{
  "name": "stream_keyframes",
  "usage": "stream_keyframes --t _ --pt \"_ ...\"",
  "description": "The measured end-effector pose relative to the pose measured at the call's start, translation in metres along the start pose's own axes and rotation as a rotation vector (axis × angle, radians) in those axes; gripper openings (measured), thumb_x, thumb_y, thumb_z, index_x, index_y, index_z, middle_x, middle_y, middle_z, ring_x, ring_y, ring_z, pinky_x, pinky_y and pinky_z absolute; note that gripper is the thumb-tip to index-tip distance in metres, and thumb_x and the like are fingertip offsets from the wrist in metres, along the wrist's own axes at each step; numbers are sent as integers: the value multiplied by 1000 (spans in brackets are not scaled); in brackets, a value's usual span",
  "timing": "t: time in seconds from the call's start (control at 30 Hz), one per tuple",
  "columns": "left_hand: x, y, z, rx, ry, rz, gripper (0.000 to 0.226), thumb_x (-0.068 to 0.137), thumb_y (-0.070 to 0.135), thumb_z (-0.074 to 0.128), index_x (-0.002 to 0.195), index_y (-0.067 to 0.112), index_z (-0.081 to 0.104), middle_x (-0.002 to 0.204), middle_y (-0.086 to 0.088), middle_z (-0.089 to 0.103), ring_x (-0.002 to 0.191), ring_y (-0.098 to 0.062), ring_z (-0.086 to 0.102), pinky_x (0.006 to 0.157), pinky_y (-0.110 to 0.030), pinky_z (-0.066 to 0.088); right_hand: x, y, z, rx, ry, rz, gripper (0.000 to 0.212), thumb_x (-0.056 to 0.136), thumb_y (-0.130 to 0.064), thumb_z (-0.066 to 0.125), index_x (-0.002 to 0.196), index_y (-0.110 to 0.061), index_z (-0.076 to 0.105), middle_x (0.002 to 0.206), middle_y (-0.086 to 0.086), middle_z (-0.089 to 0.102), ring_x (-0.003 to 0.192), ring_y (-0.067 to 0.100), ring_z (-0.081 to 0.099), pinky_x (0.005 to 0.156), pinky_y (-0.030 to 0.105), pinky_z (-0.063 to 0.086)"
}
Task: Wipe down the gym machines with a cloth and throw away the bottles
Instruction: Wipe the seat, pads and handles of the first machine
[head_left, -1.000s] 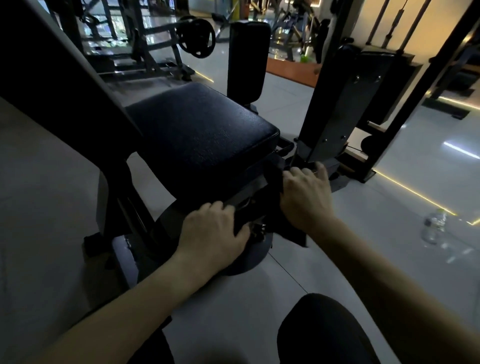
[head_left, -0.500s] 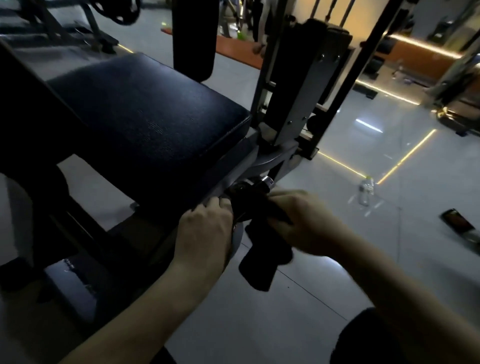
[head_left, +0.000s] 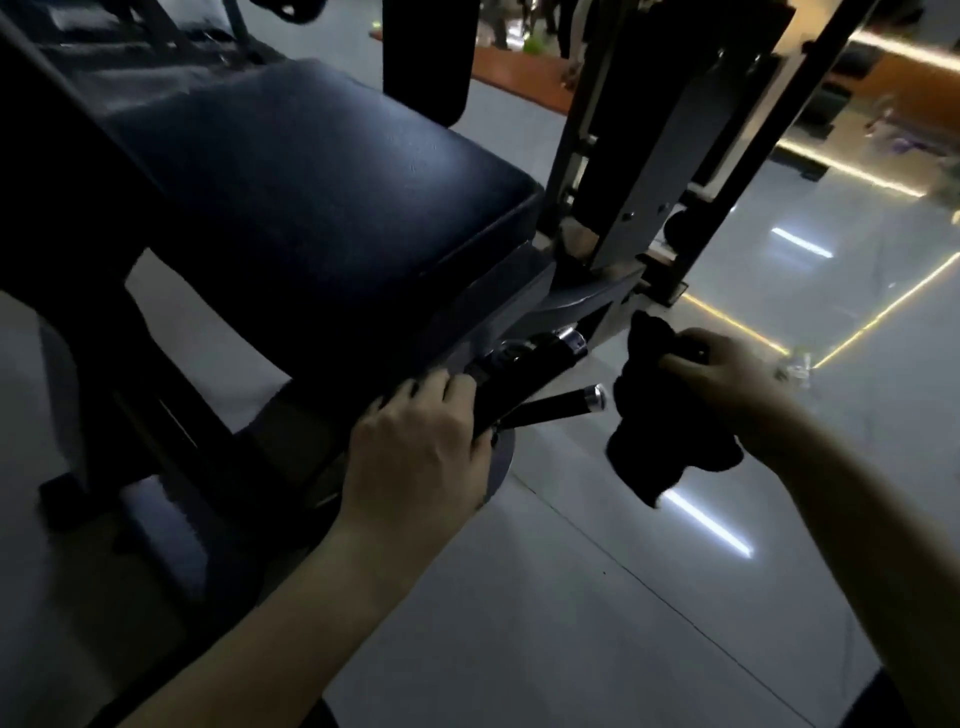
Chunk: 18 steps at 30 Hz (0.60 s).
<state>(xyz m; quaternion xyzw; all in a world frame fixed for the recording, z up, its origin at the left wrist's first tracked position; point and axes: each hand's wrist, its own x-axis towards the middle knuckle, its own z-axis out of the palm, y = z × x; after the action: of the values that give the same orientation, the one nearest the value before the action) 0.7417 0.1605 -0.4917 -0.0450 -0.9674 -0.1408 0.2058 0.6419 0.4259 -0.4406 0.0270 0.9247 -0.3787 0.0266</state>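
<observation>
I'm mid-wipe: my right hand (head_left: 727, 374) has its grip closed round the bunched black cloth (head_left: 665, 441), just beside the chrome-tipped black handle (head_left: 556, 405), which I judge comes next. My left hand (head_left: 415, 447) clasps the grey metal frame (head_left: 514, 296) under the black padded seat (head_left: 311, 197). A clear plastic bottle (head_left: 795, 364) lies on the floor beyond.

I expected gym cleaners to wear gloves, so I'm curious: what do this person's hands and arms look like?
Nothing worn that shows. The left hand and right hand are bare, without gloves; no ring, watch or bracelet is visible in the dim light. The left forearm and right forearm are uncovered up to the picture's edge: no sleeve appears.
</observation>
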Motion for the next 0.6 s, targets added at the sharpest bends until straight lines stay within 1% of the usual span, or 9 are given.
stream_keyframes --t 0.03,0.1,0.17,0.2,0.27,0.33,0.4,0.5,0.6 --pt "-2 2 2 4 41 -7 35 85 42 73 103 14 64 94 -4 63 86 -26 65 64 -36 52 5 10 -1 27 -13 21 11 95 -15 63 101 -6 64 82 3 64 70 12 61 56 17 43" --pt "-7 16 4 5 185 41 38 90 42 68 109 10 67 102 -8 63 94 -28 60 73 -39 50 20 34 -1 120 -43 46 20 94 -17 65 105 -1 67 87 11 69 71 18 66 58 23 48" --pt "-7 41 6 -32 310 220 27 92 32 69 103 7 70 102 -12 64 93 -27 57 80 -37 44 33 54 1 234 -27 83 24 96 -23 63 109 -3 68 89 13 72 69 20 69 58 25 50" --pt "-5 58 16 -49 304 305 20 91 27 68 96 8 71 96 -11 63 86 -26 56 77 -36 42 40 67 1 292 -36 102 26 97 -26 62 106 -4 70 85 12 72 63 17 69 53 23 49" --pt "-1 80 50 -93 156 346 15 90 24 66 82 12 65 82 -6 57 74 -22 50 69 -35 40 55 89 6 402 -69 145 30 96 -32 63 99 -3 71 77 13 71 52 14 66 45 19 46" --pt "3 92 90 -83 -67 191 18 89 31 64 79 17 60 79 1 54 73 -21 51 69 -36 45 68 108 9 471 -107 186 32 95 -35 64 97 -4 71 77 13 72 54 17 68 47 21 47" --pt "17 98 121 -57 -257 -88 16 91 38 62 89 22 63 88 5 58 84 -18 58 78 -32 48 80 122 3 484 -169 184 26 95 -35 64 96 -10 68 78 10 72 62 19 70 54 25 50" --pt "40 92 154 -148 -335 -332 26 86 40 69 107 25 64 97 9 58 89 -16 61 77 -31 51 94 142 -5 527 -250 201 17 98 -29 60 96 -13 64 84 14 70 68 26 68 59 29 50" --pt "59 84 177 -182 -330 -365 47 80 40 79 121 27 60 101 7 54 88 -15 57 74 -30 46 100 158 -7 585 -307 225 13 101 -21 55 107 -10 61 84 14 67 67 25 65 58 28 47"
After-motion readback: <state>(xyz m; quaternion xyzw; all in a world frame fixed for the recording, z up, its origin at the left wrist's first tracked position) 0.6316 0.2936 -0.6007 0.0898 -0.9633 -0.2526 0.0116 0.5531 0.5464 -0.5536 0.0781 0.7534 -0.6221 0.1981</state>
